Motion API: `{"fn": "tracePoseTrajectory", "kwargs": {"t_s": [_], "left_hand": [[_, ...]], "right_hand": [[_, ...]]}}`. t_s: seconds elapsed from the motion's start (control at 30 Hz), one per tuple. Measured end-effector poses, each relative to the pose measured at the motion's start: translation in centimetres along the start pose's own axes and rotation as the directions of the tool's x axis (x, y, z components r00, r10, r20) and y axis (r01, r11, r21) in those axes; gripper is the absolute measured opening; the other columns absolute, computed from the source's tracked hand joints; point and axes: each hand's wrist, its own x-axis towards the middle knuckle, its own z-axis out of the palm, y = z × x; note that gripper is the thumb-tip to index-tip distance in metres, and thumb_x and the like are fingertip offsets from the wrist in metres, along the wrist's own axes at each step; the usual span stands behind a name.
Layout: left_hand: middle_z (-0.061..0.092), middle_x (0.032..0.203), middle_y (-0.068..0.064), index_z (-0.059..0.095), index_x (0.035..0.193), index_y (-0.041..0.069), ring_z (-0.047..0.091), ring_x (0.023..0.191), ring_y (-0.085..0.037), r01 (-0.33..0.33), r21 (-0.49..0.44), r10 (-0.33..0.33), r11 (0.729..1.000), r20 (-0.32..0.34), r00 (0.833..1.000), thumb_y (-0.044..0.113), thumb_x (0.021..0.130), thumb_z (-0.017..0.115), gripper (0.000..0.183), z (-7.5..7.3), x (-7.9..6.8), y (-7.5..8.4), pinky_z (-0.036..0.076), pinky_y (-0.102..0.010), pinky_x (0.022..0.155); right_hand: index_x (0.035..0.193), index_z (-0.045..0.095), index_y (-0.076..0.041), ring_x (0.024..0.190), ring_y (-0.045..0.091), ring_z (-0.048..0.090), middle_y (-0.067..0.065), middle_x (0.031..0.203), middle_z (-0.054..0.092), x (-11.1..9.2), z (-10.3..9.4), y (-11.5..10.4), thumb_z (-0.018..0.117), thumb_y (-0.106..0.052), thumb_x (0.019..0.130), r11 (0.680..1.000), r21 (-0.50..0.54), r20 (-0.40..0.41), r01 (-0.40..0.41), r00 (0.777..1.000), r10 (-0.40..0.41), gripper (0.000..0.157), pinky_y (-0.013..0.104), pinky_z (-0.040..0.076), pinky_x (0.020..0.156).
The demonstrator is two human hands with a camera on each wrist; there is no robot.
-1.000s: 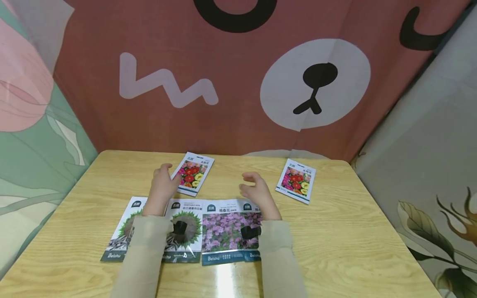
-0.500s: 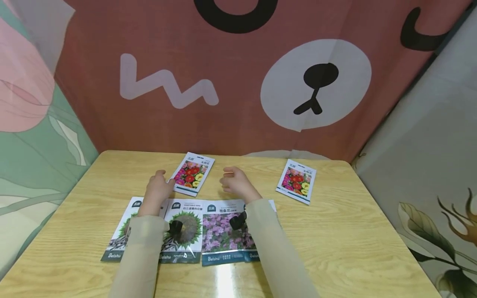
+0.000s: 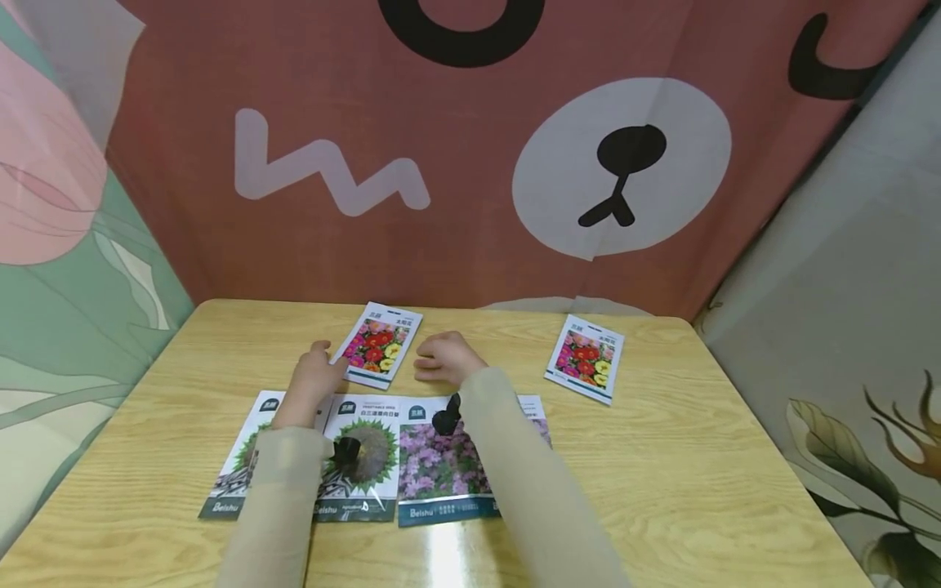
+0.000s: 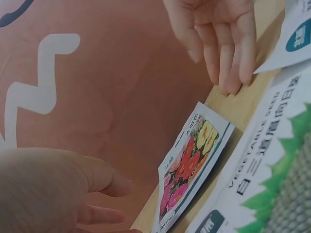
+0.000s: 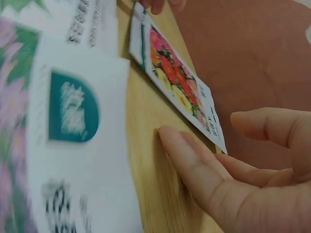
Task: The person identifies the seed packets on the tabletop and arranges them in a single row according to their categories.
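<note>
A seed packet (image 3: 377, 346) with red, pink and yellow flowers lies near the back of the table. My left hand (image 3: 312, 382) is at its lower left corner, fingers loosely bent; in the right wrist view its fingertips (image 5: 158, 6) appear to touch the packet's end. My right hand (image 3: 448, 358) hovers just right of the packet, thumb and fingers apart, holding nothing. In front lie sunflower packets (image 3: 371, 457) and purple-flower packets (image 3: 437, 465) in a row, partly hidden under my sleeves.
Another red-and-yellow flower packet (image 3: 586, 359) lies farther right on the wooden table (image 3: 676, 457). Behind the table's back edge hangs a brown cloth (image 3: 456, 261) with a printed bear face. Patterned cloths flank both sides.
My right hand has moved left, from above the purple-flower packets to beside the left flower packet. The left hand has shifted slightly left and down. The packets stay in place.
</note>
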Motion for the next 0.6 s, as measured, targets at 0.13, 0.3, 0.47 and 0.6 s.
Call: {"fn": "tracePoseTrajectory", "kwargs": {"t_s": [0.13,0.3,0.47,0.6], "left_hand": [[0.033,0.149,-0.041,0.017,0.154,-0.013,0.038,0.136,-0.053,0.008,0.007,-0.008,1.0,-0.001,1.0,0.021,0.106,0.043,0.064,0.0,0.1,-0.1,0.039,-0.061,0.109],[0.034,0.15,-0.039,0.019,0.154,-0.013,0.038,0.137,-0.051,0.01,-0.016,-0.01,1.0,0.009,1.0,0.022,0.106,0.043,0.064,0.1,0.2,-0.2,0.039,-0.06,0.11],[0.034,0.151,-0.037,0.021,0.154,-0.012,0.04,0.137,-0.05,-0.022,-0.106,0.029,0.994,0.068,0.997,0.025,0.107,0.042,0.064,-0.1,0.0,0.0,0.038,-0.059,0.111],[0.032,0.153,-0.036,0.024,0.154,-0.011,0.039,0.138,-0.049,-0.014,-0.166,0.028,0.986,0.083,0.996,0.025,0.106,0.042,0.062,-0.4,-0.2,0.2,0.035,-0.059,0.113]], "right_hand": [[0.111,0.059,0.013,0.103,0.033,0.061,0.018,0.111,0.056,0.6,0.6,0.1,0.053,0.006,0.096,0.997,0.077,-0.044,-0.023,0.999,0.027,0.018,0.049,0.053,0.1],[0.134,0.05,0.016,0.116,0.039,0.062,0.029,0.127,0.055,0.9,0.8,0.2,0.052,0.003,0.099,0.991,0.121,-0.079,-0.051,0.995,0.061,0.038,0.046,0.055,0.098],[0.134,0.048,0.013,0.119,0.04,0.06,0.024,0.122,0.055,0.9,1.2,0.2,0.054,0.003,0.099,0.99,0.125,-0.088,-0.059,0.994,0.071,0.037,0.045,0.055,0.098],[0.12,0.053,0.012,0.107,0.034,0.064,0.02,0.11,0.057,1.1,1.4,0.5,0.056,0.006,0.097,0.99,0.129,-0.101,-0.056,0.993,0.069,0.024,0.044,0.056,0.096]]}}
